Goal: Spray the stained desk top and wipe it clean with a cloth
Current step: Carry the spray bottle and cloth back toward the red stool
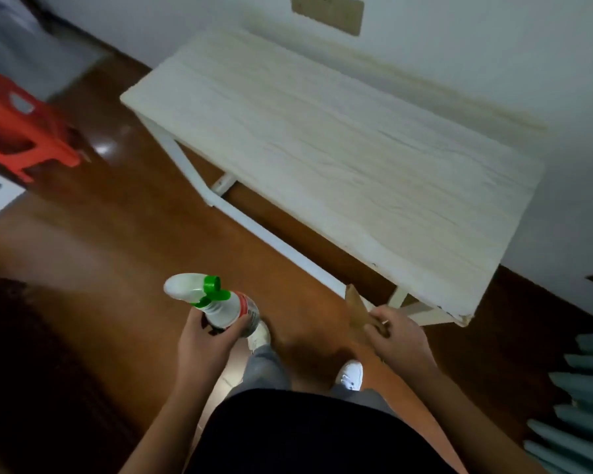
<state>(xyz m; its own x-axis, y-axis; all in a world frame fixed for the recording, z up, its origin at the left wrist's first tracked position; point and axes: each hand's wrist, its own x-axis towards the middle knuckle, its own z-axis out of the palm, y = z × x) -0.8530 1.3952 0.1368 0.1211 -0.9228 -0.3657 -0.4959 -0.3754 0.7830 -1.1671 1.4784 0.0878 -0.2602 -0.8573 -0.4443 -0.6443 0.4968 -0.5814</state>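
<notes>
My left hand (204,343) grips the spray bottle (226,307) by its body, nozzle pointing left. My right hand (399,338) pinches a brown cloth (355,307). The hands are well apart over the floor (117,234), near the desk (322,148), which stands against the wall (493,46).

I see the pale wood-grain desk top (322,142) across the upper centre of the frame, its white legs (189,169) standing on the glossy brown floor (117,241); a red stool (24,131) sits on that floor at upper left
</notes>
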